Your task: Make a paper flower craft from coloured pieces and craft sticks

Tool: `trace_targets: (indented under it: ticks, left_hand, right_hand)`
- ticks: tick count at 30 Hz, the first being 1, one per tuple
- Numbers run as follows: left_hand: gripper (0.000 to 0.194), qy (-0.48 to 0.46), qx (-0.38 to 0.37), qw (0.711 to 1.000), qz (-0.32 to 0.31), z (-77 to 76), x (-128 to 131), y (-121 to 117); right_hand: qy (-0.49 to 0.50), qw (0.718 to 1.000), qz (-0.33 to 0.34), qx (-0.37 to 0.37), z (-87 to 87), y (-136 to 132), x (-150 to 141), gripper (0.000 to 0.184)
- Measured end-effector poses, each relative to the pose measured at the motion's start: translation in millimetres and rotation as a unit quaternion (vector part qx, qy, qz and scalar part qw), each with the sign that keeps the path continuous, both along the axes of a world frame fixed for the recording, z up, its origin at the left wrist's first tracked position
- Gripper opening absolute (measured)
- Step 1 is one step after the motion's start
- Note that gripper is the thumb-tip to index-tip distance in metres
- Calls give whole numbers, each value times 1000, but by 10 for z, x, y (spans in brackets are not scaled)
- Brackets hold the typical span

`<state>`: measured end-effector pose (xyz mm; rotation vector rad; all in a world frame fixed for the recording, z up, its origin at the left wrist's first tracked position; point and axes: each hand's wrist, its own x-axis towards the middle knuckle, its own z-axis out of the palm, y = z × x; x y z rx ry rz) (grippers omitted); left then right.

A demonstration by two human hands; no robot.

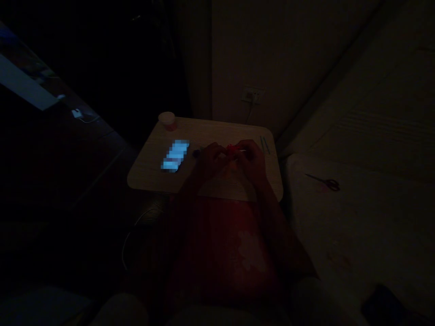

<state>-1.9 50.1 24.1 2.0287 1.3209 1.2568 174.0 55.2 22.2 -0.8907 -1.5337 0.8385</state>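
Both hands meet over the middle of a small wooden lap table (pixel 207 131), fingers curled inward toward one another. The left hand (pixel 211 159) and the right hand (pixel 250 159) pinch a small red object (pixel 232 150) between their fingertips; the room is so dim that what the object is, and how tightly each hand grips it, cannot be made out beyond that both sets of fingers are closed around it. The red thing looks soft and irregular in outline, with a pale glint on its right side next to the right hand's fingers.

Just to the left of the left hand lies a smartphone (pixel 175 155), flat on the tabletop, its screen lit pale blue, a long rectangle angled away from the hands. A small dark blue bit (pixel 196 154) sits between the phone and the left hand's knuckles, too dark to identify. Beyond the phone, at the far left corner of the table, stands a short round container (pixel 167 121) with a pale lid and a reddish body. To the right of the right hand, near the table's edge, lie two thin greenish sticks (pixel 264 144), side by side.

The tabletop is light wood grain with rounded corners. Well to the right of the hands, off the table on a pale padded surface, rests a pair of scissors (pixel 325 181) with red handles. Below the hands a red garment (pixel 220 244) covers the person's lap.
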Motion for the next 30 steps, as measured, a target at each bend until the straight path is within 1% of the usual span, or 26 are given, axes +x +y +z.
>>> trace_targets:
  ticks: [3,7,9,12,17,23,26,30]
  left_hand:
    - [17,5,28,1000,-1,38,9,-24]
    - [21,10,55,998,7,60,24,-45]
    - [18,14,68,998,10,66,24,-48]
    - [13,19,87,996,3,83,10,-51]
    - [14,42,104,994,6,124,-21,-73]
    - [10,69,111,991,17,163,-23,-115]
    - [14,72,123,990,4,179,-17,-129]
    - [22,62,131,989,-13,176,-8,-133]
  right_hand:
    - [-24,999,-10,25,44,-25,8,21]
    - [-67,995,-31,71,148,-72,38,19]
    - [-91,990,-31,99,210,-92,59,19]
    - [-134,982,-14,128,290,-114,84,17]
    - [-180,972,-24,151,354,-143,109,17]
    - [-190,966,-29,171,396,-189,127,17]
    - [-184,967,-35,174,402,-192,123,12]
    - [-150,973,-41,172,382,-169,117,8]
